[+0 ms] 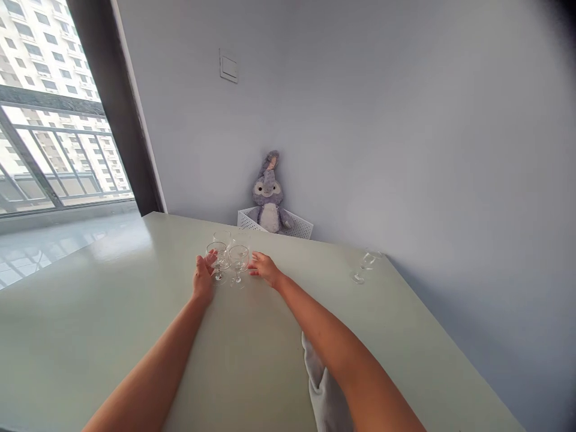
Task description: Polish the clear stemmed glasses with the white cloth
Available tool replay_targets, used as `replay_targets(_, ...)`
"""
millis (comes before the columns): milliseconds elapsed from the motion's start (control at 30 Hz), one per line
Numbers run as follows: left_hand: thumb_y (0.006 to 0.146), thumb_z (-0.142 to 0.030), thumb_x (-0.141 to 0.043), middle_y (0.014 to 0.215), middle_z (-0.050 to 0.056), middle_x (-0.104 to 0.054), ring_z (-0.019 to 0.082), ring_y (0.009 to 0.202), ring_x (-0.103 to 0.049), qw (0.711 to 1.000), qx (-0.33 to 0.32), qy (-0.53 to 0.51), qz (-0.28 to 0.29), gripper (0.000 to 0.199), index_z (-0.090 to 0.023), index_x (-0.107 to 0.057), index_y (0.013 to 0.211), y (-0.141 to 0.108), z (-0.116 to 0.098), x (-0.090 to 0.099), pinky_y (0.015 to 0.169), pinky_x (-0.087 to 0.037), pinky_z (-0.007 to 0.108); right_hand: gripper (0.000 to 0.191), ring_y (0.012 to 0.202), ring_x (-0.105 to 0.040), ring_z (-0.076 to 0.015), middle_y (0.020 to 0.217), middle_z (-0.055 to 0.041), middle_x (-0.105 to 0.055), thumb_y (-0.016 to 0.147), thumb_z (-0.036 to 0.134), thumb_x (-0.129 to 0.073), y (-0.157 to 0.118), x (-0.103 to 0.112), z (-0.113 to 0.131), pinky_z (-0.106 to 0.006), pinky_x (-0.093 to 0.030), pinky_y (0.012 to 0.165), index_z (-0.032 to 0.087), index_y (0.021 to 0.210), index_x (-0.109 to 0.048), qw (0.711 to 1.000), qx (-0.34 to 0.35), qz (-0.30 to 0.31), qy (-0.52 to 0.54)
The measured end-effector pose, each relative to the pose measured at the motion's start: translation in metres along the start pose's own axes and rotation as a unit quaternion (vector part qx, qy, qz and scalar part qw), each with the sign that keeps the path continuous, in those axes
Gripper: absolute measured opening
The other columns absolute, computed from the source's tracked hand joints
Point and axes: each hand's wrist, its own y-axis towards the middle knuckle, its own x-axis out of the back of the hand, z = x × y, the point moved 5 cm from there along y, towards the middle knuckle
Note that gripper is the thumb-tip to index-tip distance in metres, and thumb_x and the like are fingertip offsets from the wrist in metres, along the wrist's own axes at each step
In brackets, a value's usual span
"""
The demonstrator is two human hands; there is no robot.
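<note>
Several clear stemmed glasses stand upright in a tight cluster toward the far side of the table. The front left glass (pixel 216 252) and the front right glass (pixel 239 258) show best; those behind, such as the rear left glass (pixel 222 238), are faint. My left hand (pixel 204 278) cups the cluster's left side, fingers apart, with fingertips seen through or against the front left glass; firm contact is unclear. On the other side, my right hand (pixel 266 270) is open, its spread fingers pointing at the front right glass, close to its bowl.
Another stemmed glass (pixel 363 267) stands apart near the table's right edge. A grey cloth (pixel 321 390) lies partly under my right forearm. Beyond the pale table (pixel 252 360), a plush rabbit (pixel 269 201) sits in a white perforated basket (pixel 302 227) against the wall. A window is at left.
</note>
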Motion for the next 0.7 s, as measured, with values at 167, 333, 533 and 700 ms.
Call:
replay_targets(167, 0.086, -0.050, -0.025, 0.104, 0.007, -0.062, 0.013, 0.092, -0.057, 0.996, -0.011, -0.019, -0.081, 0.049, -0.019, -0.062, 0.096, 0.006, -0.001, 0.013, 0.070, -0.045, 0.023, 0.016, 0.051, -0.055, -0.0089, 0.070, 0.0005, -0.056, 0.061, 0.015, -0.055, -0.036, 0.093, -0.006, -0.021, -0.044, 0.045, 0.016, 0.077, -0.055, 0.977, 0.022, -0.208, 0.028)
replay_targets(333, 0.086, -0.046, -0.028, 0.085, 0.007, -0.064, 0.012, 0.077, -0.060, 0.986, -0.007, -0.067, -0.151, 0.044, -0.016, -0.060, 0.083, 0.009, 0.001, 0.023, 0.074, -0.046, 0.026, 0.016, 0.038, -0.041, -0.0050, 0.049, 0.0108, -0.037, 0.060, 0.015, -0.050, -0.096, 0.213, -0.020, -0.017, -0.039, 0.040, 0.020, 0.070, -0.040, 0.884, 0.032, -0.463, 0.063)
replay_targets(533, 0.084, -0.046, -0.029, 0.084, 0.008, -0.063, 0.013, 0.078, -0.060, 0.988, -0.018, -0.066, -0.141, 0.043, -0.016, -0.060, 0.082, 0.005, -0.002, 0.022, 0.079, -0.045, 0.029, 0.026, 0.039, -0.042, -0.0039, 0.056, 0.0112, -0.039, 0.059, 0.011, -0.053, -0.125, 0.298, -0.011, -0.016, -0.039, 0.040, 0.021, 0.079, -0.039, 0.818, 0.044, -0.569, 0.069)
replay_targets(700, 0.085, -0.044, -0.028, 0.084, 0.009, -0.064, 0.013, 0.078, -0.060, 0.984, -0.007, -0.085, -0.158, 0.044, -0.015, -0.061, 0.080, -0.003, -0.007, 0.022, 0.082, -0.045, 0.031, 0.018, 0.040, -0.044, -0.0039, 0.059, 0.0079, -0.047, 0.058, 0.016, -0.058, -0.111, 0.299, -0.003, -0.018, -0.041, 0.041, 0.018, 0.069, -0.044, 0.851, 0.049, -0.520, 0.059)
